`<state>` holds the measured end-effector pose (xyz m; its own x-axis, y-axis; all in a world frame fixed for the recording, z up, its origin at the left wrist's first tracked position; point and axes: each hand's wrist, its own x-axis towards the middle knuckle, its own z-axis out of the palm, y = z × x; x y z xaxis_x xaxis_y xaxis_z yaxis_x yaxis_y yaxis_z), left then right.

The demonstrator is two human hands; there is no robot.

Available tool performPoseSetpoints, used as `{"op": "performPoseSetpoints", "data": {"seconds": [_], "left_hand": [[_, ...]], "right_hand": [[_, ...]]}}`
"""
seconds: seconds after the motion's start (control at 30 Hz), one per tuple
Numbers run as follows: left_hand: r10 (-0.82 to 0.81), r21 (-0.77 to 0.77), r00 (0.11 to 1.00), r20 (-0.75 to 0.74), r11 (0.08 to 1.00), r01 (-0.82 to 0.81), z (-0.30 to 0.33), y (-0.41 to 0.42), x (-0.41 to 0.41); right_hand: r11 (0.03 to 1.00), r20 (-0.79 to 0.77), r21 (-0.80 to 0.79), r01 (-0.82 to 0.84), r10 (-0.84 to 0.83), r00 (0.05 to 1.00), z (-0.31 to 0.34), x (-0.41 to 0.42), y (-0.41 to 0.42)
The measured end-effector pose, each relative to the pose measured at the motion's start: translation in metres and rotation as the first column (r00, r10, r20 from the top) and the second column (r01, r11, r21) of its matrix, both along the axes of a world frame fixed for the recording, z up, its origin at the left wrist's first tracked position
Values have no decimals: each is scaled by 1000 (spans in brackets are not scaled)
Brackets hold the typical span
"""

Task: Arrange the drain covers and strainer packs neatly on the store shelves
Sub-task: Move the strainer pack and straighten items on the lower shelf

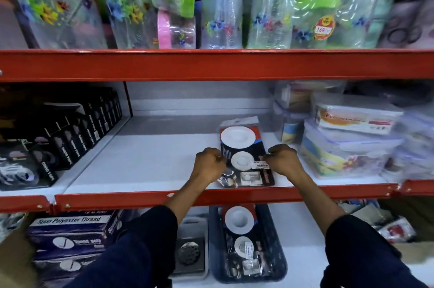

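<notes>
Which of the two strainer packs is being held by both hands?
The strainer pack on the middle shelf, gripped by the left hand and right hand; the other pack lies untouched in the tray below.

I reach both arms forward and up, dark blue sleeves pushed back to mid-forearm. My left hand and right hand sit level and near each other, knuckles up, fingers curled inward in pinching grips.
</notes>
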<state>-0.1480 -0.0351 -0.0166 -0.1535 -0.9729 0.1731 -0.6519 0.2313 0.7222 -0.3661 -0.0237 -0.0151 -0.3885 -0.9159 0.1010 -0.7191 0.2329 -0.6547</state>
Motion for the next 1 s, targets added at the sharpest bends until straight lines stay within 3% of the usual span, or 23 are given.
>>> {"op": "performPoseSetpoints", "data": {"seconds": [0.07, 0.13, 0.23, 0.37, 0.53, 0.63, 0.73, 1.0], "left_hand": [[64, 26, 993, -95, 998, -61, 2, -5, -8], [125, 99, 959, -254, 990, -103, 3, -10, -8], [188, 232, 862, -471, 969, -85, 8, -11, -3], [161, 293, 782, -602, 956, 29, 31, 12, 8], [27, 348, 813, -582, 912, 219, 30, 60, 36], [-17, 363, 829, -559, 894, 263, 23, 82, 42], [-32, 373, 855, -517, 891, 258, 2, 102, 49], [71, 677, 921, -384, 699, 229, -118, 148, 37]], "right_hand": [[999, 38, -32, -1, 2, 999, 4, -5, 0], [996, 182, -90, 11, 6, 983, 7, -11, -1], [987, 558, -163, 10, 84, 825, 16, -13, 5], [973, 693, -197, -120, 224, 685, 38, -14, 40], [902, 683, -274, -333, 426, 593, 34, -20, 105], [877, 706, -215, -430, 444, 552, 15, -23, 125], [876, 735, -143, -460, 405, 544, -11, -27, 144], [815, 772, 235, -530, 175, 612, -121, -43, 183]]}}
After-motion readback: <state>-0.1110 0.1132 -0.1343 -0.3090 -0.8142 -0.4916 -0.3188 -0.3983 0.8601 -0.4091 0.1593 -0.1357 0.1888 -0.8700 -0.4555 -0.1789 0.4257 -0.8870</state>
